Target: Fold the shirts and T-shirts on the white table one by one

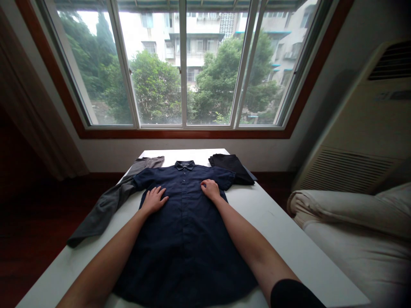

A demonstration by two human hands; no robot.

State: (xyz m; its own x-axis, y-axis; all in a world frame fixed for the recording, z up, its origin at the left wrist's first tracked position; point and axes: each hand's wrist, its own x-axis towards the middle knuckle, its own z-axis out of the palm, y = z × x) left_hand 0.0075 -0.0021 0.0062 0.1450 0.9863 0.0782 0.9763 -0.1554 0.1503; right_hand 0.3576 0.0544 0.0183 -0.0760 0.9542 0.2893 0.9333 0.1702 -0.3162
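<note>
Squarely in the middle of the white table point(282, 231) lies a dark blue shirt point(184, 239). It is spread flat with its buttoned front up and its collar toward the window point(183, 64). The left hand point(154, 199) rests palm down on the shirt's chest, fingers open and spread. The right hand point(210, 189) sits across the button line from it, close to the sleeve, with its fingers bent down onto the cloth. Whether they pinch any of the cloth cannot be told.

Grey trousers point(109, 203) lie to the left of the shirt. They meet its left sleeve and slant away from it, with one leg hanging over the table's left edge. Folded black cloth point(231, 164) lies just beyond the shirt's right sleeve, touching it, at the far end by the window.

To the right of the shirt a wide strip of bare tabletop runs along its whole length. To the left a narrower wedge opens between the shirt and the trousers. The shirt's hem reaches the table's near edge. Further right of the shirt, off the table, stand a white sofa point(353, 226) and a tall air conditioner point(362, 128).
</note>
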